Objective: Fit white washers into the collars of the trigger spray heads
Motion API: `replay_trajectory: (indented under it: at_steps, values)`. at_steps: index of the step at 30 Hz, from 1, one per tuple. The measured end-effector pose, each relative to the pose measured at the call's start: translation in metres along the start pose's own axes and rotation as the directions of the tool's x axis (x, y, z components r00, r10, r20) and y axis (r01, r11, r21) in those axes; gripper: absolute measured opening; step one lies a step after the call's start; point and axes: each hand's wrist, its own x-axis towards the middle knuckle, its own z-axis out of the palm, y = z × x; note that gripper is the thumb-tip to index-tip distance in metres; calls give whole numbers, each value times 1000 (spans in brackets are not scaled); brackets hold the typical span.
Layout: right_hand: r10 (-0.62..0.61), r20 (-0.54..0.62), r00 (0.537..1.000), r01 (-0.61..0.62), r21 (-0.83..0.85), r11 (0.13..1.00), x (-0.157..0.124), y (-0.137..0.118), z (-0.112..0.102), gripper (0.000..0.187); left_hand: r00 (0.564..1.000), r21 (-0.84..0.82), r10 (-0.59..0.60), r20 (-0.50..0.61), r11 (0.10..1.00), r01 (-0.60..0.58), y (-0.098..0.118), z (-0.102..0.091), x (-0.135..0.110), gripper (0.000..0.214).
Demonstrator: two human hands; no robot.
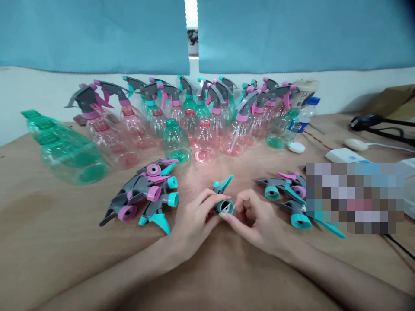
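There are two hands, one left hand (pixel 194 222) and one right hand (pixel 264 216), with one spray head (pixel 226 207) between them. The left pile (pixel 142 196) shows five collars, three pink and two teal; the right pile (pixel 288 198) shows three, two teal and one pink, with more possibly hidden. Farther off, at least three pink open bottles (pixel 205 144) stand mid-worktop, plus one green open bottle (pixel 177 144). Bottles with sprayers fitted (pixel 238 129) overlap too much for an exact count. One blue-capped bottle (pixel 309 113) stands far right.

Turquoise-and-grey spray head (pixel 230 208), pink bottles (pixel 205 144), green bottles (pixel 177 144), blue curtains (pixel 97 34) (plain, teal-leaning)
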Motion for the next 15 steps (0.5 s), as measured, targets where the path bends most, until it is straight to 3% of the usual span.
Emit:
replay_trajectory:
  at_steps: [6,11,15]
  values:
    - [-30,90,995,33,-34,999,2,1,-4,17,999,3,26,-27,1000,-26,-1,0,2,25]
    - [-8,111,994,16,-67,998,4,-2,-5,9,999,13,29,-16,1000,-28,-2,0,1,23]
    - [19,108,994,-12,-67,998,6,-3,-5,14,999,3,39,-9,999,-39,-2,1,1,20]
